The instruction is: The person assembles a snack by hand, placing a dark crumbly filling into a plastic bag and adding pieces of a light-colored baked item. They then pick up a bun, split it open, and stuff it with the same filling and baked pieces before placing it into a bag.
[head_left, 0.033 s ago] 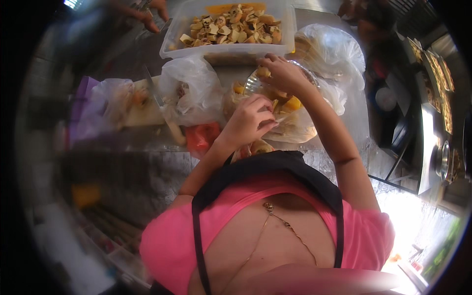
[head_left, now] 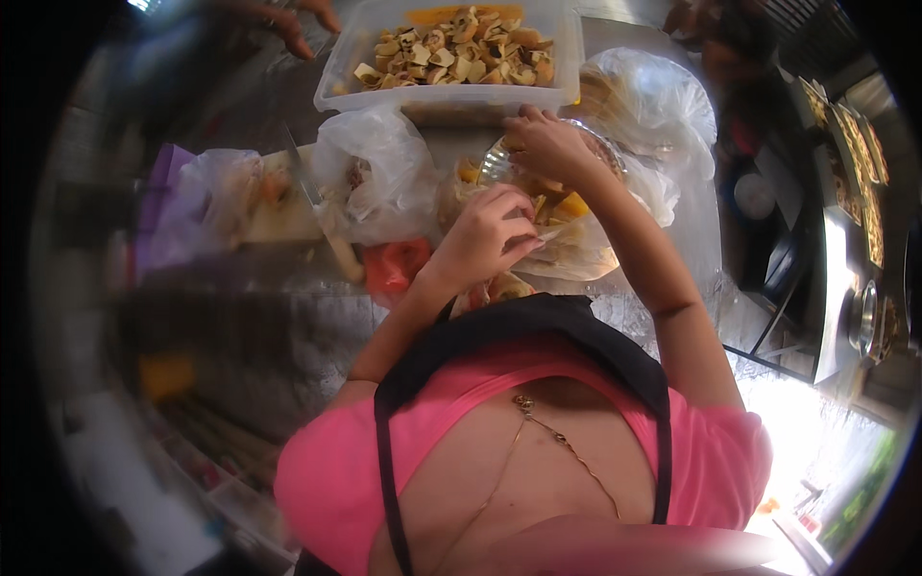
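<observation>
My right hand (head_left: 552, 149) reaches over a shiny silver ribbed bowl (head_left: 493, 165). Its fingers are closed on a small, rounded tan piece of food (head_left: 516, 144), mostly covered by the fingertips. Closer to me, my left hand (head_left: 490, 230) is curled beside a clear plastic bag (head_left: 576, 254) gathered at the bowl's near side. Its thumb is close to the bag film, but I cannot make out what lies between the fingers. Yellow-orange chunks (head_left: 571, 206) show between the two hands. Part of the bowl's contents is hidden under my right hand and forearm.
A translucent bin (head_left: 447, 99) of cut tan pieces (head_left: 461, 58) stands behind. Leftward lie a knife (head_left: 303, 168), a whitish bag (head_left: 375, 173), a red bag (head_left: 396, 269) and a purple bag (head_left: 163, 202). Another clear bag (head_left: 658, 106) sits back right. Another person's hand (head_left: 293, 29) shows far left.
My right fingers have curled further over the tan piece, so less of it shows. The other person's hand has shifted slightly. My left hand stays in place.
</observation>
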